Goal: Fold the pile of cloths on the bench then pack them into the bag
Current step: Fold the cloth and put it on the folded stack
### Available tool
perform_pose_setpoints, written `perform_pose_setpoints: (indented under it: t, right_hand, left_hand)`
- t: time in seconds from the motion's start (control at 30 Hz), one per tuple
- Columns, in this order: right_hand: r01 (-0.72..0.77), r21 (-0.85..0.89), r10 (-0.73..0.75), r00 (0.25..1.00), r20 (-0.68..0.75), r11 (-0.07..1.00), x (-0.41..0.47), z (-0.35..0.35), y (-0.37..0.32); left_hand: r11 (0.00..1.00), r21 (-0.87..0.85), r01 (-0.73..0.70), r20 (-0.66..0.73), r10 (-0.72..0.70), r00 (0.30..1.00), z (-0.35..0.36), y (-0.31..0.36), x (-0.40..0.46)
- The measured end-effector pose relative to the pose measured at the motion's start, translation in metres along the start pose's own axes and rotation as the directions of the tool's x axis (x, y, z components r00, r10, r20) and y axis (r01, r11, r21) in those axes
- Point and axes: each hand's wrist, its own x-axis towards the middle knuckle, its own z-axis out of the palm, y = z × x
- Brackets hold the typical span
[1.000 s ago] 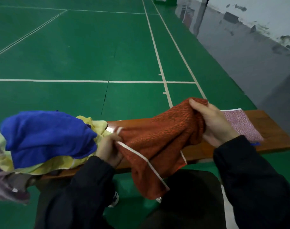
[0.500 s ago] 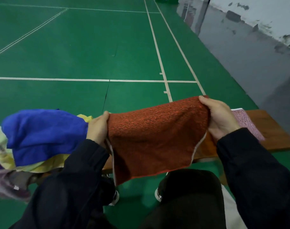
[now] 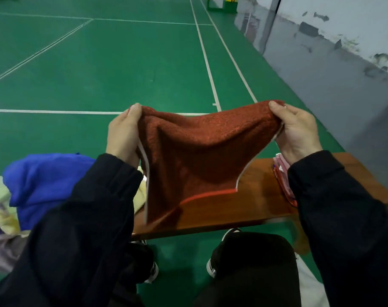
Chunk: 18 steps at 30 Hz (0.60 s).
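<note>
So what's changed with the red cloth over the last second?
The red cloth went from bunched low by the bench to spread out and lifted, the left hand and right hand now pinching its top corners, its middle sagging. The blue cloth and pile stayed put, as did the pink cloth.

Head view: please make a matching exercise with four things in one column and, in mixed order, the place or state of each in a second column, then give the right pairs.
Things:
1. rust-red terry cloth
2. bright blue fleece cloth
3. pink patterned folded cloth
4. brown wooden bench

Places or states:
A. lies on the bench, under the right sleeve
B. on top of the pile at the left
C. held up by its top corners by both hands
D. stands on the green court floor

Pairs: 1-C, 2-B, 3-A, 4-D
</note>
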Motion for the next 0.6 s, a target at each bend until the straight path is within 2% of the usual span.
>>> perform_pose_setpoints:
  t: [0.07,0.13,0.2,0.33,0.53,0.6]
  right_hand:
    - [0.023,-0.078,-0.027,0.998,-0.052,0.997,-0.001,-0.005,0.002]
    - [0.05,-0.15,-0.063,0.995,-0.083,0.987,-0.003,-0.008,0.004]
    - [0.089,-0.187,-0.112,0.987,-0.119,0.978,-0.006,-0.008,0.004]
    - [0.165,-0.139,-0.191,0.96,-0.206,0.976,-0.007,-0.007,0.005]
    - [0.164,-0.061,-0.173,0.96,-0.218,0.985,-0.001,-0.006,0.014]
    - [0.151,-0.013,-0.151,0.966,-0.211,0.988,0.001,-0.004,0.014]
  left_hand:
    - [0.999,-0.036,-0.007,-0.089,0.004,0.996,-0.005,-0.003,-0.002]
    - [0.995,0.079,-0.067,-0.12,0.077,0.99,-0.01,-0.005,-0.007]
    - [0.99,0.121,-0.07,-0.117,0.085,0.989,-0.019,-0.01,-0.008]
    - [0.981,0.17,-0.092,-0.08,0.107,0.991,-0.034,-0.013,-0.009]
    - [0.969,0.186,-0.161,-0.108,0.183,0.977,-0.035,-0.008,-0.006]
    - [0.967,0.177,-0.181,-0.05,0.193,0.98,-0.033,-0.006,0.001]
